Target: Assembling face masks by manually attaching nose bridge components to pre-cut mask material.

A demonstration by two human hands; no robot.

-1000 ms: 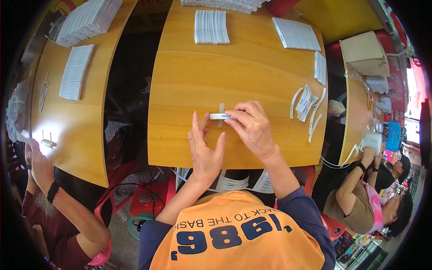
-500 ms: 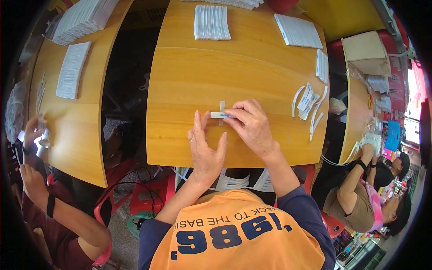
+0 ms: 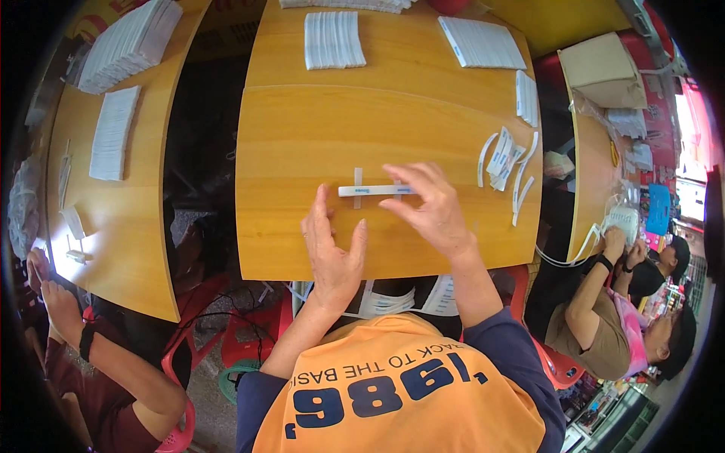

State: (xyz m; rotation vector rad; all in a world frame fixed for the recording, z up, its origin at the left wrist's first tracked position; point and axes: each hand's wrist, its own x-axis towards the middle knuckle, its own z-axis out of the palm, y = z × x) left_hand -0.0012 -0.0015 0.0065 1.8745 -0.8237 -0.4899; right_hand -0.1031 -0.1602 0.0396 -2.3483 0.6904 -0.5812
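Observation:
A narrow white strip (image 3: 370,191) with blue print lies sideways on the wooden table (image 3: 302,151) in front of me. It runs over a pale upright strip of tape (image 3: 358,175) stuck to the tabletop. At its right end, my right hand (image 3: 438,215) hovers with thumb and fingers spread, the strip showing between them. My left hand (image 3: 332,249) is open just below the strip's left end, its thumb away from the fingers and nothing in it.
Loose printed strips (image 3: 502,158) lie to the right, near a small white stack (image 3: 526,98). Larger stacks (image 3: 334,41) (image 3: 482,43) stand at the back. Co-workers sit at both sides; a second table (image 3: 128,219) is on the left across a dark gap.
My right hand has let go of the strip and opened, moving slightly right; more of the strip shows. The left co-worker's hand has drawn back from the other table. The whole view has shifted slightly.

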